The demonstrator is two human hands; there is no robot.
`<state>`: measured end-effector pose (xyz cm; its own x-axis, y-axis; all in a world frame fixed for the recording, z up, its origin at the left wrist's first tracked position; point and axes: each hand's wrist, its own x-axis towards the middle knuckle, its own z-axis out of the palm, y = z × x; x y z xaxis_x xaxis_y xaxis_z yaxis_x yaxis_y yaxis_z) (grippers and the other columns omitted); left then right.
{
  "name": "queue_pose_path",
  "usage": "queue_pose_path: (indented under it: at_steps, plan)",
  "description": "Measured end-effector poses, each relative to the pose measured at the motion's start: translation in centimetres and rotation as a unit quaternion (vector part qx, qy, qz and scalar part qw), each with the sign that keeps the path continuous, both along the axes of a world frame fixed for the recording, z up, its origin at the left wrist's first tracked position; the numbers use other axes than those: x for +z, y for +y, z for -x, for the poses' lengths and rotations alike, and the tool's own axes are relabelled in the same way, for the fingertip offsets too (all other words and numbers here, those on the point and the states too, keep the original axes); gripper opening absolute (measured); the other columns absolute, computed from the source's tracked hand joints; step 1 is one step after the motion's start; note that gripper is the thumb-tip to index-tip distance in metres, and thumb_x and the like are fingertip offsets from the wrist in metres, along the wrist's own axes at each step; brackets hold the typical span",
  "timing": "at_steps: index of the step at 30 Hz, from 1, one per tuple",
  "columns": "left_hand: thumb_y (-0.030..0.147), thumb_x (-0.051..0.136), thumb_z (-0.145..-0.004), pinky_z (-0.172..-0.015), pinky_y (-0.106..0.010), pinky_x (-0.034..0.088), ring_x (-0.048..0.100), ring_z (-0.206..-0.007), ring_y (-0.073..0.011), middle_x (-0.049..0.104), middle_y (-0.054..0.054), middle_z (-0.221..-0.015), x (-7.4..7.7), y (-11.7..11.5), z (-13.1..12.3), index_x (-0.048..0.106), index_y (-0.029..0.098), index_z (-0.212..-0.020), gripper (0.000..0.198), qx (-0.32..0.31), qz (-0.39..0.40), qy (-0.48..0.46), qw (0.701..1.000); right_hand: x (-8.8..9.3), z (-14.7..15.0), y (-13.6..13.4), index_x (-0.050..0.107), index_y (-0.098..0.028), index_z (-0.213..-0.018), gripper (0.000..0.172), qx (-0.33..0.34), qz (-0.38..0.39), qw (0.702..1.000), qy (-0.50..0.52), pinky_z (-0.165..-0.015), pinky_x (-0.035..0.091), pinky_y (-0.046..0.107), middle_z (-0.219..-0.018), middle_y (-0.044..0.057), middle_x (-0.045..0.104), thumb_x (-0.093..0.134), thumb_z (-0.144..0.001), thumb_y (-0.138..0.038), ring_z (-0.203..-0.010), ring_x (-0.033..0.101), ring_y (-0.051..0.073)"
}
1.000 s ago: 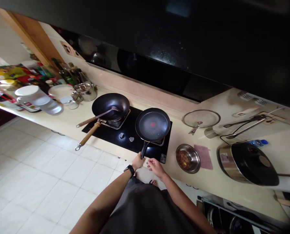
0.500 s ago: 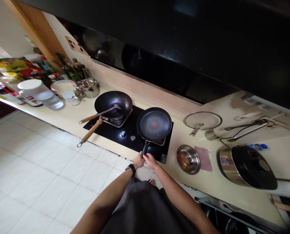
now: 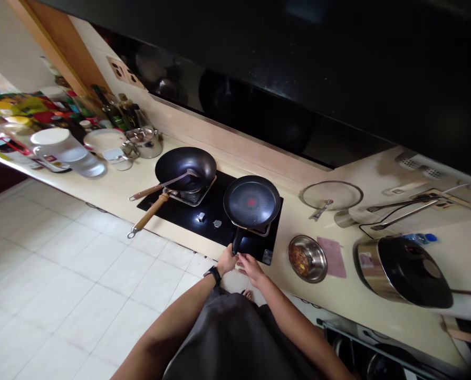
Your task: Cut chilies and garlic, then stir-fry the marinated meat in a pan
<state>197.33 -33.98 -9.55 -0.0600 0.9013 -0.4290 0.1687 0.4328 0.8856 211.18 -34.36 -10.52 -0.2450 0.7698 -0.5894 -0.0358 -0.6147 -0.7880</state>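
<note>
Person stands at the counter, 2 bare hands up by the front edge of the hob. L hand, w/ black wristwatch on the wrist, sits at the tip of the black pan handle. Its fingers are bunched together there, partly hidden, so can't tell if they're clamped on it or only touching. R hand is just beside, fingers a little apart, tips close to the L hand, not on the handle. That handle belongs to a black nonstick frying pan w/ red centre dot, on a metal pan rack on the R zone of the black glass hob, handle pointing at the person. On the L zone, a dark wok w/ wooden handle angled out over the counter edge, and a wood-handled spatula resting inside. R along the cream counter: SS bowl w/ brown food, pink cloth, glass lid, 2 long metal utensils, rice cooker. L along it: SS pot, bottles, white-lidded tub. Black range hood overhead, white floor tiles below.
</note>
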Motion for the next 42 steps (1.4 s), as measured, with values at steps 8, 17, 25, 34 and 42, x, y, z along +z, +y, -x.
queue_pose_path:
  at_steps: [8,17,25,34,42]
  plan:
    - [0.011,0.062,-0.082,-0.041,-0.022,0.033,0.053,-0.037,-0.0127,0.049,0.009,-0.054,2.8,1.0,-0.7,0.048,0.018,-0.103,0.026,-0.018,0.035,0.049,0.998,-1.2,-6.1,-2.3,0.063,-0.02,-0.094,0.045,-0.082,0.055,0.995,0.019,-0.073,0.048,0.026,-0.098,0.005,0.072,0.083,-0.066,-0.049,-0.084,0.067,0.015]
    - [0.028,0.074,-0.075,-0.04,-0.016,0.031,0.047,-0.04,-0.0057,0.049,0.01,-0.054,2.4,1.1,-0.2,0.044,0.022,-0.083,0.032,-0.008,0.072,-0.157,0.985,-2.4,-12.1,-4.9,0.062,-0.018,-0.082,0.028,-0.248,0.091,0.963,0.057,-0.066,0.048,0.024,-0.08,0.003,0.072,0.078,-0.068,-0.036,-0.071,0.065,0.013]
    - [0.028,0.081,-0.073,-0.037,-0.013,0.017,0.03,-0.038,0.0007,0.041,0.012,-0.057,5.6,2.0,-2.0,0.039,0.022,-0.076,0.042,0.019,0.097,-0.268,0.958,-4.6,-15.7,-8.4,0.06,-0.022,-0.076,0.033,-0.313,0.115,0.939,0.083,-0.072,0.05,0.025,-0.08,0.003,0.072,0.078,-0.058,-0.042,-0.079,0.066,0.016]
    - [0.009,0.061,-0.089,-0.036,-0.009,0.024,0.033,-0.042,0.0014,0.038,0.008,-0.063,12.5,4.4,-3.1,0.041,0.019,-0.075,0.027,0.026,0.162,-0.346,0.924,-6.3,-16.8,-9.7,0.063,-0.023,-0.081,0.05,-0.288,0.11,0.948,0.073,-0.08,0.054,0.03,-0.091,0.008,0.075,0.081,-0.048,-0.056,-0.095,0.068,0.023]
    - [0.006,0.052,-0.094,-0.036,-0.008,0.028,0.035,-0.042,0.0005,0.038,0.007,-0.064,15.6,5.4,-3.1,0.04,0.019,-0.078,0.024,0.056,0.212,-0.39,0.894,-5.3,-17.5,-8.9,0.067,-0.022,-0.081,0.041,-0.265,0.1,0.955,0.088,-0.079,0.054,0.031,-0.094,0.01,0.076,0.082,-0.054,-0.049,-0.094,0.07,0.024]
